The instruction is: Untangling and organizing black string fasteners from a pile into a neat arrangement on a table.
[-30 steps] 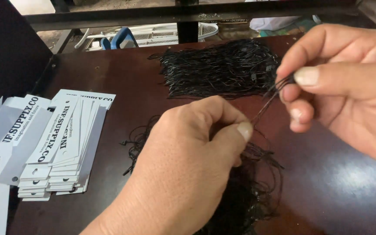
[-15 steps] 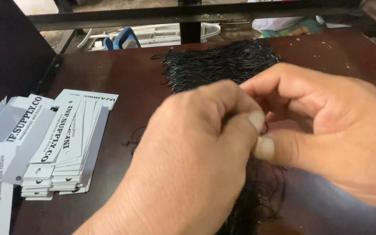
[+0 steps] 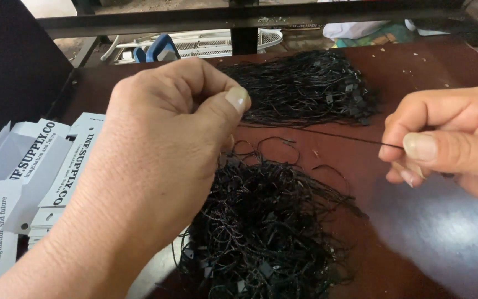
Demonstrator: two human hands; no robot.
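A single black cord (image 3: pixel 327 134) is stretched taut between the two hands, its long axis running from about ten o'clock to four o'clock across the dark red-brown table (image 3: pixel 438 243). The left hand (image 3: pixel 156 166) sits at the nine o'clock end, its thumb pressed shut against the curled forefinger, and the cord appears to enter that pinch, though the thumb hides the exact contact. The right hand (image 3: pixel 449 149) holds the three o'clock end, thumb and forefinger closed tight on the cord, the other fingers folded beneath. The cord hangs just above the table, between two heaps: a tangled pile of black cords (image 3: pixel 266 232) toward six o'clock, just under the left hand, and a flatter, combed-out bundle of black cords (image 3: pixel 305 86) toward twelve o'clock. The left hand is nearer the tangled pile. At nine o'clock, well apart from the cord, lies a fanned stack of white paper tags (image 3: pixel 40 182) with black lettering.
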